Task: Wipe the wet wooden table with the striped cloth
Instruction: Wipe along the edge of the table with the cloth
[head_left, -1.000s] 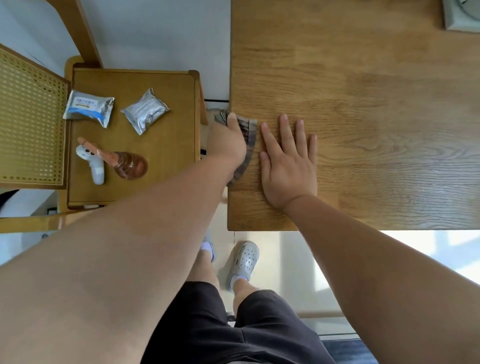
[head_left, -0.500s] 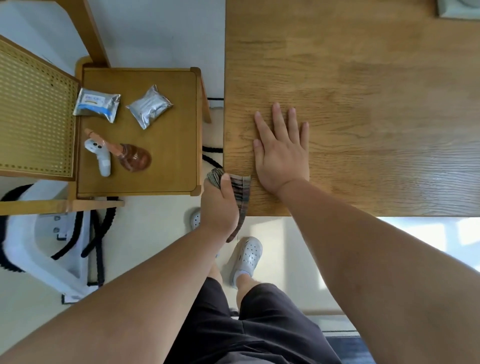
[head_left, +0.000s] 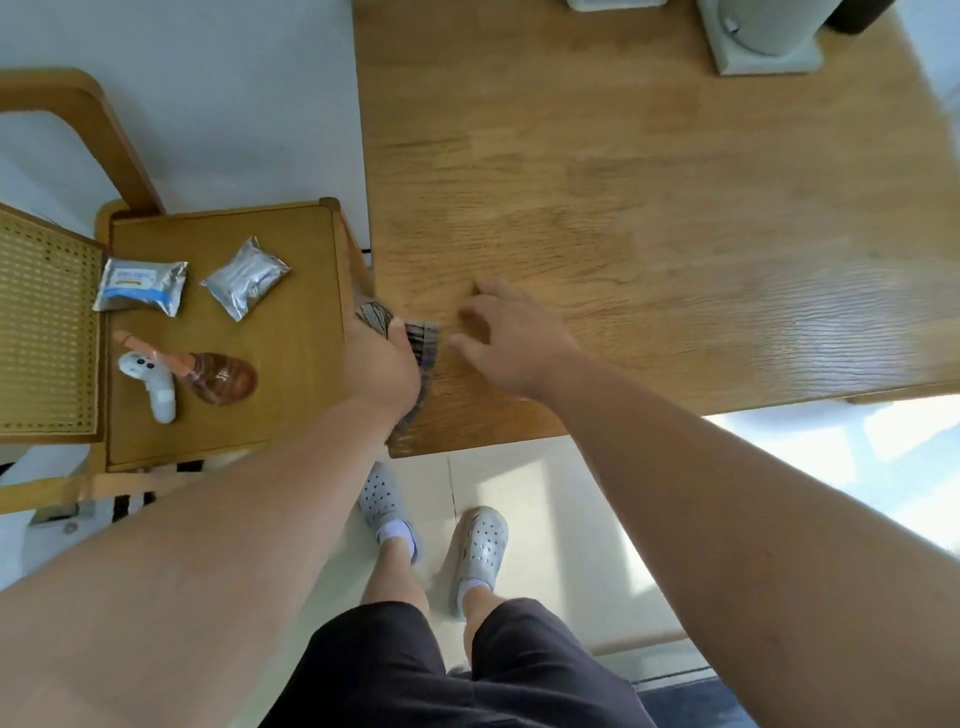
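The wooden table (head_left: 649, 218) fills the upper right of the head view, its left edge running down the middle. My left hand (head_left: 382, 366) presses the brown striped cloth (head_left: 422, 358) onto the table's near left corner; most of the cloth is hidden under the hand. My right hand (head_left: 511, 338) hovers just right of the cloth, blurred, with fingers loosely curled and nothing in it. No wet patch shows clearly on the wood.
A small wooden side table (head_left: 291, 374) at the left holds two foil packets (head_left: 140, 286) (head_left: 245, 278) and a brown spray bottle (head_left: 208, 371) lying on its side. A cane-backed chair (head_left: 47, 327) stands far left. A pale appliance base (head_left: 763, 47) sits at the table's far edge.
My left hand has brought the cloth from off the front edge back onto the table's near left corner. My right hand has lifted off the wood and curled its fingers.
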